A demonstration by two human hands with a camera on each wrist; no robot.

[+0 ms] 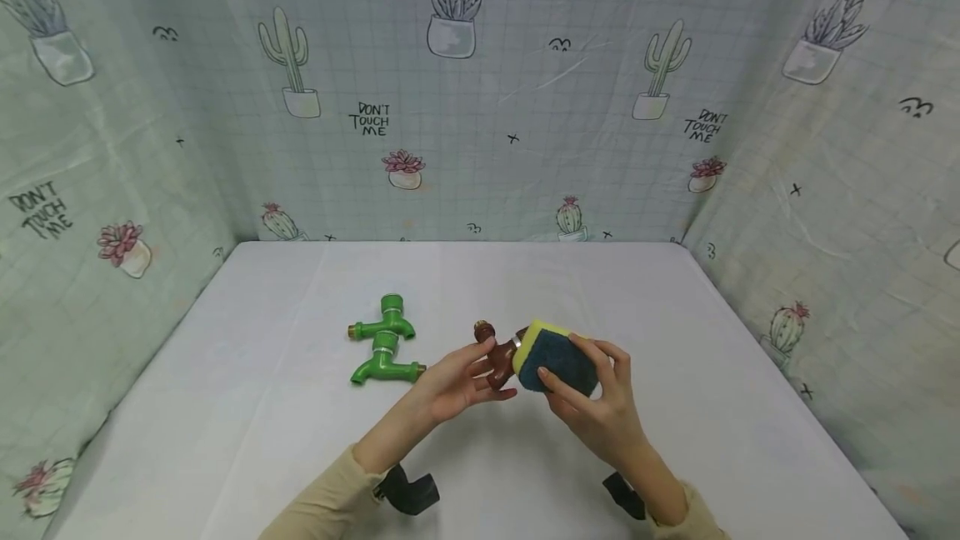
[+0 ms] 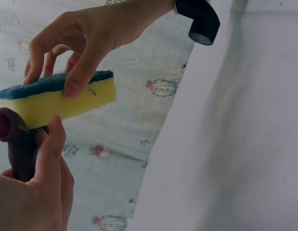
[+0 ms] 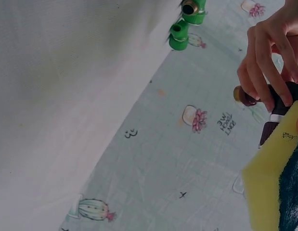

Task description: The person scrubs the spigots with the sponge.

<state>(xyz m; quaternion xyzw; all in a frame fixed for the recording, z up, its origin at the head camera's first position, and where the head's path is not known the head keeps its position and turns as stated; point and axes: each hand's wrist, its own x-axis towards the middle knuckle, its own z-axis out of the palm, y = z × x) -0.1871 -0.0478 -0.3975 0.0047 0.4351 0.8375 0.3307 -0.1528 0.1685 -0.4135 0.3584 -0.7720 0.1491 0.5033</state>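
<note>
My left hand [image 1: 462,382] grips a brown faucet [image 1: 501,363] above the white table, its threaded brass end sticking out at the upper left. In my right hand [image 1: 600,394] is a sponge [image 1: 562,361], yellow on one side with a dark blue-green scouring layer on the other. Thumb and fingers pinch the sponge across its scouring side. The yellow side lies against the faucet, as the left wrist view shows with the sponge [image 2: 71,103] right at the faucet's body [image 2: 22,151]. In the right wrist view the sponge [image 3: 269,173] covers part of the faucet.
Two green faucets lie on the white table [image 1: 262,407] left of my hands: one farther back [image 1: 390,319], one nearer [image 1: 386,363]. A cloth [image 1: 480,123] printed with cacti surrounds the table at the back and sides. Black wrist cameras [image 1: 408,492] hang under both forearms.
</note>
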